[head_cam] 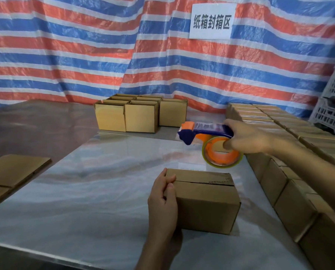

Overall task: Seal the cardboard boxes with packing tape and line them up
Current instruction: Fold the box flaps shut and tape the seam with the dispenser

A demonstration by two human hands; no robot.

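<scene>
Here, in the lower centre of the frame, a person's left hand [163, 203] clasps the left end of a small cardboard box [207, 203] on a glossy table [84, 191], fingers curled over its top edge. The box's top flaps are folded shut, and their seam shows as a dark slit running left to right, seemingly untaped. The box looks light and stiff at its walls and corners, though its flaps would likely give under a push. The end wall, clear of the seam, appears the sound place to steady it.

Just above, right of centre, the right hand [248, 137] grips the handle of a blue-and-orange tape dispenser [207, 127]. It is held in the air beyond the box and apart from it, with the clear tape roll [224, 159] hanging beneath. The dispenser appears to be rigid plastic, best carried by that handle, away from its cutting front end.

Flat cardboard [12, 172] lies at the left edge. Closed boxes [291, 172] run in rows along the right side. Farther back, at centre, open boxes [135, 115] stand in a cluster before a striped tarpaulin [84, 55] bearing a white sign [212, 20].
</scene>
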